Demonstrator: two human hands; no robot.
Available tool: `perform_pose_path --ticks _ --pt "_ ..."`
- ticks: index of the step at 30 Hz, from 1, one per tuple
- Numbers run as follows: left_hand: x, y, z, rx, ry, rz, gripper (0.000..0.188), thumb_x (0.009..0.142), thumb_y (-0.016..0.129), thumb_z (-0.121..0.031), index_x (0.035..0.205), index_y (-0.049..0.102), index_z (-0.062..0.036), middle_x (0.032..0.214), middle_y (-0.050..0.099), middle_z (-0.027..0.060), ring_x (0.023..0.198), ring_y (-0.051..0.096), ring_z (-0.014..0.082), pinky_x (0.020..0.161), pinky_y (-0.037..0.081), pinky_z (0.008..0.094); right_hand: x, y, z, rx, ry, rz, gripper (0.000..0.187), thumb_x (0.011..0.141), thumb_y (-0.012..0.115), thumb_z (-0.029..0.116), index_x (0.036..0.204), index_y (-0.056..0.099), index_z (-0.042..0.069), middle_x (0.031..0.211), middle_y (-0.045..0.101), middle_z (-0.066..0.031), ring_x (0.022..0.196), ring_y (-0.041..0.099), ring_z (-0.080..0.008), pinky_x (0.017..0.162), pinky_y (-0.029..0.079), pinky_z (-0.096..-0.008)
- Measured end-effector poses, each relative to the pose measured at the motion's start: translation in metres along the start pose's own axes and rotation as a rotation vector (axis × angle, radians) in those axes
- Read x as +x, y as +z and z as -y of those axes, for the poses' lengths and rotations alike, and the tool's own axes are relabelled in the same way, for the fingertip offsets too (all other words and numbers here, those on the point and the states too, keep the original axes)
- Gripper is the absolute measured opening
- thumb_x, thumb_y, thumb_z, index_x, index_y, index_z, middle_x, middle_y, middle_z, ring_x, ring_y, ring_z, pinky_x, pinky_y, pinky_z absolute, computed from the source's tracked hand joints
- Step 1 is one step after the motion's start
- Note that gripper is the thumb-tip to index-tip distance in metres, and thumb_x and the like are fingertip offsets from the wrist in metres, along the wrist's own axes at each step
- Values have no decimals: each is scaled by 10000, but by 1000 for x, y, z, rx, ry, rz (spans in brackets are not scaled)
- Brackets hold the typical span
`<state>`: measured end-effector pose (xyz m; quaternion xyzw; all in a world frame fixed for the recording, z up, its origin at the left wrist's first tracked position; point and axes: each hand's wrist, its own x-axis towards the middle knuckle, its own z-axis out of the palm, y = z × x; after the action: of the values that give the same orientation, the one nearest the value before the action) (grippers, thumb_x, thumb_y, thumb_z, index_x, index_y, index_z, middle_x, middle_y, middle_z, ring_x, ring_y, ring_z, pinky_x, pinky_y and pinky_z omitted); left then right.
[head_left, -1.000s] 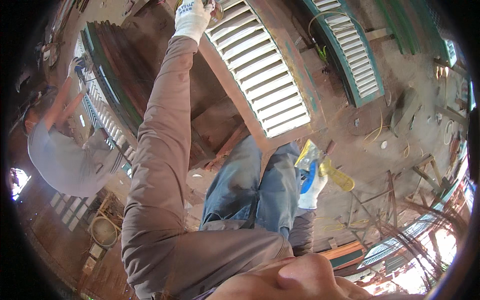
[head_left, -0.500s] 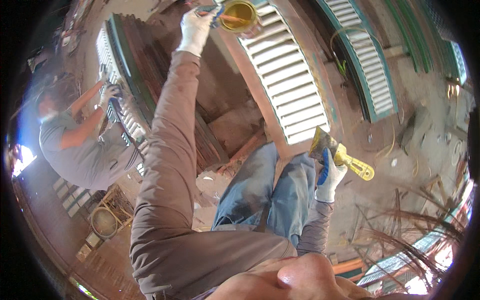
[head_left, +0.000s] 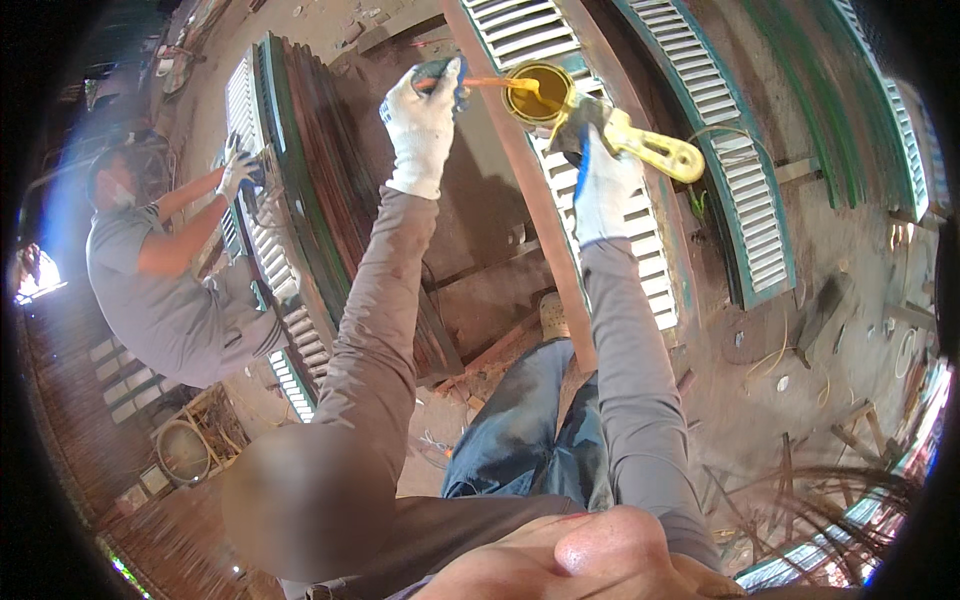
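My left hand (head_left: 420, 125), in a white glove with blue on the fingers, is closed around a thin orange stick (head_left: 488, 82). The stick's yellow-coated end reaches into an open round can (head_left: 522, 104) with yellow-brown material inside. My right hand (head_left: 605, 195), gloved alike, grips a putty knife with a yellow handle (head_left: 655, 148). Its dark, smeared blade (head_left: 578, 125) is beside the can's near right rim; whether they touch, I cannot tell. Can and hands are over a slatted shutter panel (head_left: 655, 255) with a brown frame and white slats.
At the left, another person (head_left: 165, 265) with gloved hands works at a slatted panel beside a stack of frames (head_left: 315, 150). Green-framed shutters (head_left: 735, 150) lie to the right. Wooden scraps (head_left: 865, 430) and a loose cord (head_left: 775, 350) are on the floor.
My right hand has come up and forward with the putty knife to the can. My left hand has drawn back from the can's rim, exposing more of the stick. The view has shifted.
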<state>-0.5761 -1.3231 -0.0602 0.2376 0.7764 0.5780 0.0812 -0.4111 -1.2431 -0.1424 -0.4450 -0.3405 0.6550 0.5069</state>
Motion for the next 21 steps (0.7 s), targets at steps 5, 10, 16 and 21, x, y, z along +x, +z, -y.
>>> perform_pose_path --ticks 5,10,16,21 --pt "-17 -1 -16 -9 -20 -35 182 883 708 -203 892 713 -21 653 655 3 543 542 39 500 436 223 -4 42 -19 -218 71 -104 480 804 747 260 1154 607 -38 1098 664 -166 983 652 -242 836 498 -338" --pt "-26 7 -15 -66 -42 -50 152 892 694 -165 935 718 -21 686 649 -13 575 545 30 512 438 215 -8 59 -30 -420 135 -159 377 838 709 136 1139 592 -59 1115 637 -115 919 619 -164 811 485 -289" --pt "-32 22 11 79 140 -49 144 900 678 -140 956 712 -11 707 669 21 586 569 50 519 426 216 -10 59 -42 -22 117 -57 374 860 687 85 1192 549 -14 1038 654 -113 887 639 -177 779 514 -284" --pt "-24 34 42 111 28 22 172 879 701 -165 993 694 -36 756 675 31 634 587 84 576 469 250 -10 12 -31 428 434 166 321 899 634 86 1197 560 -6 1094 651 -123 907 669 -221 770 566 -334"
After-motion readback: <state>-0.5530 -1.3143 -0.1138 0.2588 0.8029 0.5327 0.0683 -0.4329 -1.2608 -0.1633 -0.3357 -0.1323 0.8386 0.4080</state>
